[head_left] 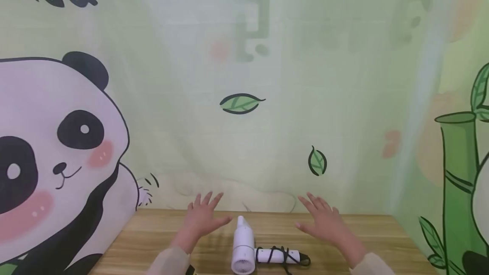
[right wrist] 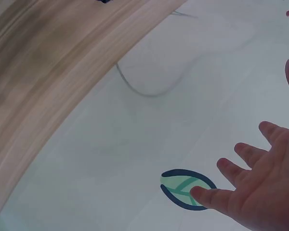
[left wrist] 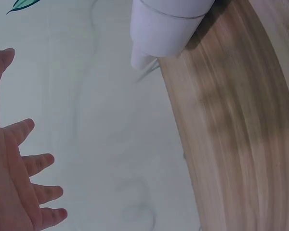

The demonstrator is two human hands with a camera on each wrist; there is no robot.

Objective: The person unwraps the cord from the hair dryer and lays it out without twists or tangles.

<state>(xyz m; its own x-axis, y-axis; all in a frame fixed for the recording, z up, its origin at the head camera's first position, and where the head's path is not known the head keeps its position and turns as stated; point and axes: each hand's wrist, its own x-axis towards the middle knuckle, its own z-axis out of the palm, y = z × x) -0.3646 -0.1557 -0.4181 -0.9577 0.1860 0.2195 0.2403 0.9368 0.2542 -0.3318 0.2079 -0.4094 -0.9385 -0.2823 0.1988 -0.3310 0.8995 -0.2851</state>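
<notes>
A white hair dryer (head_left: 243,245) lies on the wooden table, its narrow nozzle toward the back wall and its round vented end toward me. Its handle (head_left: 278,256) points right, with a black cord (head_left: 283,254) wound round it. To the left of the dryer my left hand (head_left: 201,217) is held with fingers spread, touching nothing. On the other side my right hand (head_left: 322,220) is raised likewise, fingers apart, holding nothing. Part of the dryer's white body (left wrist: 166,26) shows at the top of the left wrist view. The right wrist view shows my spread fingers over the wall cloth.
The wooden table (head_left: 363,232) ends at a pale green cloth backdrop (head_left: 344,96) printed with a panda (head_left: 49,147), leaves and bamboo (head_left: 460,173). A small black and yellow thing (head_left: 190,270) shows partly beside my left sleeve at the bottom edge.
</notes>
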